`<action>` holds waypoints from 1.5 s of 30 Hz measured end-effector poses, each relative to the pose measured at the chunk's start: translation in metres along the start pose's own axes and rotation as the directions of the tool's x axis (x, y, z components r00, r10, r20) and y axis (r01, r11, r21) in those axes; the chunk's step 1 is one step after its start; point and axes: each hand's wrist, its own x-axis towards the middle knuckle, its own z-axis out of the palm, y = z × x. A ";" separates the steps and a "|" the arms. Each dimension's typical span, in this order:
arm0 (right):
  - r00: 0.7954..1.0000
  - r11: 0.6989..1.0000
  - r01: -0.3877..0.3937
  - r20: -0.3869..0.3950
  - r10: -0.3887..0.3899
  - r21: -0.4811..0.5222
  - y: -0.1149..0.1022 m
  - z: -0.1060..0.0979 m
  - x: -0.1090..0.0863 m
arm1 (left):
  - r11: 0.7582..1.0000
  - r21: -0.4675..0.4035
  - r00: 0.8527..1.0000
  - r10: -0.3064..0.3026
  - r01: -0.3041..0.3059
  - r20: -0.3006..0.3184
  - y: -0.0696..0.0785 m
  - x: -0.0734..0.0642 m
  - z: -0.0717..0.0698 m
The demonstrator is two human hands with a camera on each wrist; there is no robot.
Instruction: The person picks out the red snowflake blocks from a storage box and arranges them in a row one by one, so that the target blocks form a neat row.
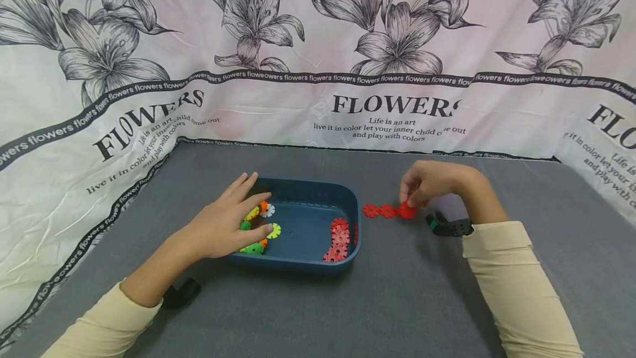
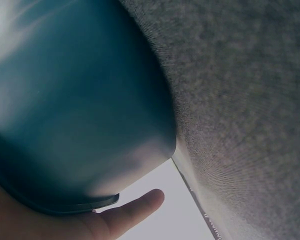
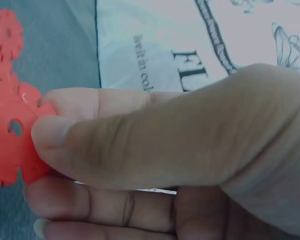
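Note:
Between thumb and fingers my right hand (image 1: 431, 181) pinches a red notched snowflake disc (image 3: 12, 127). Two more red discs (image 1: 379, 211) lie in a row to its left, on the table beside the blue bin. My left hand (image 1: 223, 225) lies over the left rim of the blue bin (image 1: 298, 262), fingers spread and reaching above the inside. Green, yellow, orange and white discs (image 1: 274, 230) show partly under that hand. In the left wrist view, the outer wall of the bin (image 2: 85, 110) fills much of the picture, with one straight finger past its rim.
Inside the bin at the right, a stack of red and pinkish discs (image 1: 339, 242) leans along the wall. Dark wrist straps (image 1: 449, 225) are on both wrists. Behind the grey tabletop (image 1: 318, 314) hangs a white flower-printed cloth (image 1: 278, 109).

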 end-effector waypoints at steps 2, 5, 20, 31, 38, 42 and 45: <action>1.000 1.000 -0.023 0.003 0.023 0.003 0.006 -0.001 0.000 | 1.000 0.000 1.000 0.000 0.000 0.001 0.000 0.000 0.000; 0.999 0.999 -0.052 -0.002 0.052 0.002 0.011 -0.002 -0.001 | 1.000 -0.001 1.000 -0.003 0.003 0.003 -0.001 0.000 0.000; 0.991 0.991 -0.133 -0.003 0.133 0.012 0.025 -0.003 -0.003 | 1.000 0.008 1.000 -0.002 0.002 0.006 0.000 0.001 -0.001; 0.989 0.988 -0.150 0.001 0.150 0.020 0.031 -0.001 0.001 | 1.000 0.009 1.000 -0.010 0.010 0.010 0.000 0.000 0.000; 0.986 0.986 -0.166 0.009 0.166 -0.019 0.029 0.003 0.004 | 1.000 0.011 1.000 -0.007 0.007 0.008 0.000 0.000 0.000; 0.983 0.981 -0.184 0.018 0.185 -0.054 0.027 0.005 0.006 | 1.000 0.013 1.000 -0.006 0.006 0.007 -0.001 0.000 0.000; 0.982 0.980 -0.187 0.012 0.188 -0.071 0.026 0.006 0.006 | 1.000 0.011 1.000 -0.003 0.003 0.005 -0.001 0.001 0.000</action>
